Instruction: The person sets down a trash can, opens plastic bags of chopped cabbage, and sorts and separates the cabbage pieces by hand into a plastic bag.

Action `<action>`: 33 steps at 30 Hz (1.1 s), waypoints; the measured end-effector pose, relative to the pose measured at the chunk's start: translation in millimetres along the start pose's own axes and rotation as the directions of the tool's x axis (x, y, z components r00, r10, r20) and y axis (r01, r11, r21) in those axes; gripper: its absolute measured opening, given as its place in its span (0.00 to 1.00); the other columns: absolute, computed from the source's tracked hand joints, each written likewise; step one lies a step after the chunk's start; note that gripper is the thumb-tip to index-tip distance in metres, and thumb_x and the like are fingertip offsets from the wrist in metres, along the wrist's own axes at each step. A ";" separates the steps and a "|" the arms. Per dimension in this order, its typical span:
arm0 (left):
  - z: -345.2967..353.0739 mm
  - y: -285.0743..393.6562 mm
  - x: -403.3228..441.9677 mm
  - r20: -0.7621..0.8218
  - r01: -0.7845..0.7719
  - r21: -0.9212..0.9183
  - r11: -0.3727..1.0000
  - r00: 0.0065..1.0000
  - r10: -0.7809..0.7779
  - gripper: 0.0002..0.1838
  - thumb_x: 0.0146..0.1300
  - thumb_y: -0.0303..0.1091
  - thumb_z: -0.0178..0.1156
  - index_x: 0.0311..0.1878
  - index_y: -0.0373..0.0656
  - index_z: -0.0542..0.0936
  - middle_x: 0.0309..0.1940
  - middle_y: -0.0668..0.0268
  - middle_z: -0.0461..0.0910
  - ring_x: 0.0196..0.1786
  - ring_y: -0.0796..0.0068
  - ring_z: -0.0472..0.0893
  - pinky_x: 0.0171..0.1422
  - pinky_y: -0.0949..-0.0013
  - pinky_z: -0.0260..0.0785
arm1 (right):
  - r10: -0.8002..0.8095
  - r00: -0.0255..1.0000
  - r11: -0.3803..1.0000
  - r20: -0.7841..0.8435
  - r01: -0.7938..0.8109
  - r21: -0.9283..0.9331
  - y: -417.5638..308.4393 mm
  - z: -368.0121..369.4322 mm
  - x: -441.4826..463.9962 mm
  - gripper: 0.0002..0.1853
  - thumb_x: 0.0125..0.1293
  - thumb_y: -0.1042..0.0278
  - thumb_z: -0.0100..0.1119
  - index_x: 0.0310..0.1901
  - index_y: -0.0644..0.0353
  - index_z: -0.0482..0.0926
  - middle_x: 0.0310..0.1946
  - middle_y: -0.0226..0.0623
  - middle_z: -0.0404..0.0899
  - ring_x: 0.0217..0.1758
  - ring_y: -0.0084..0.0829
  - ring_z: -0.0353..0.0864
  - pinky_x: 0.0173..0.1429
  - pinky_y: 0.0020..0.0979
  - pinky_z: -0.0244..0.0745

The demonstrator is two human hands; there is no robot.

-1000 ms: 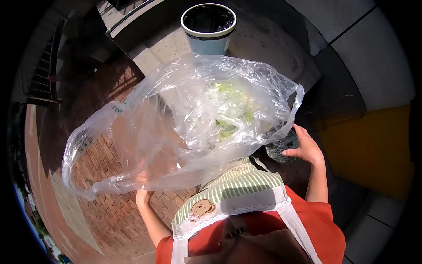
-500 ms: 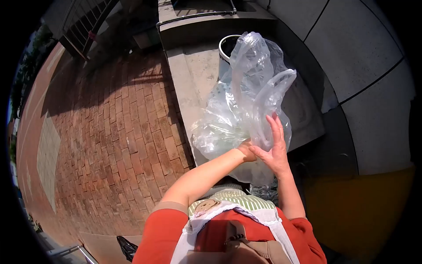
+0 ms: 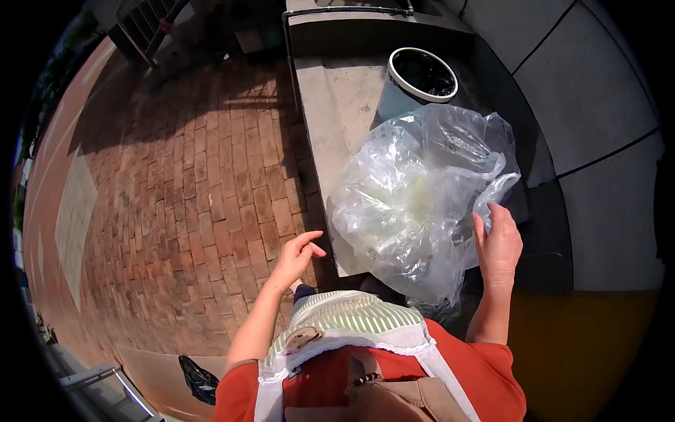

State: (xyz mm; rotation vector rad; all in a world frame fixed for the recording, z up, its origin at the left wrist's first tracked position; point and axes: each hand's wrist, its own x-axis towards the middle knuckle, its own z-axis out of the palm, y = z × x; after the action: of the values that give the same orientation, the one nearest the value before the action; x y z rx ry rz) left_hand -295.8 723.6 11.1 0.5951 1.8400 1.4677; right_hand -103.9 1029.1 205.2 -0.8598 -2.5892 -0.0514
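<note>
A big clear plastic bag (image 3: 394, 204) lies crumpled on the concrete ledge, with something pale green showing faintly through it. My right hand (image 3: 500, 243) is at the bag's right side, thumb and fingers apart, close to a loose fold; whether the fingertips touch the plastic is hard to see. To the left of the bag, past the ledge edge, my left hand (image 3: 297, 259) hovers with bent fingers apart and nothing in them. Behind the bag stands a grey-blue bucket (image 3: 397, 104) with a white rim and a black liner inside.
The concrete ledge (image 3: 316, 105) ends on the left above red brick paving (image 3: 190, 197). A metal pipe (image 3: 337, 10) runs along its back. Grey wall panels (image 3: 605, 204) rise at right. A black plastic bag (image 3: 198, 380) lies at lower left.
My left hand has come away from the clear bag and moved left. My right hand has shifted right. The bag's raised top has sunk and spread, uncovering the bucket. The view has shifted too.
</note>
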 end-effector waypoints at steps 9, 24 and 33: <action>-185.0 125.9 -122.8 -0.203 -0.334 -0.463 0.821 0.942 0.269 0.16 0.70 0.36 0.54 0.50 0.31 0.77 0.32 0.52 0.82 0.37 0.63 0.83 0.48 0.61 0.77 | -0.375 0.724 0.607 0.579 -0.280 0.743 -248.7 133.8 48.7 0.23 0.69 0.53 0.58 0.56 0.65 0.76 0.44 0.39 0.83 0.44 0.28 0.83 0.46 0.30 0.77; -230.5 249.3 -9.4 -0.261 -0.516 -0.814 0.267 0.736 0.625 0.07 0.62 0.20 0.59 0.29 0.40 0.74 0.35 0.53 0.83 0.37 0.60 0.81 0.41 0.70 0.79 | 0.401 0.471 -0.587 0.785 -0.526 0.615 -106.5 342.7 257.2 0.43 0.71 0.44 0.50 0.65 0.75 0.41 0.61 0.68 0.62 0.57 0.56 0.77 0.50 0.54 0.82; -258.3 273.2 104.7 -0.260 -0.526 -0.797 0.298 0.744 0.616 0.07 0.59 0.20 0.63 0.29 0.39 0.75 0.36 0.52 0.83 0.38 0.60 0.82 0.41 0.69 0.80 | 0.539 0.397 -0.492 0.742 -0.567 0.661 19.6 410.3 363.1 0.31 0.72 0.45 0.43 0.59 0.71 0.67 0.47 0.56 0.77 0.46 0.54 0.83 0.39 0.45 0.87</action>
State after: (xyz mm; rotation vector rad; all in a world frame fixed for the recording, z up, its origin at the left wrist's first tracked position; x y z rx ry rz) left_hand -578.3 702.0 279.4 0.8229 0.5645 2.5008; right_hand -507.6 1316.1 -29.8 -1.3968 -0.8270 1.9174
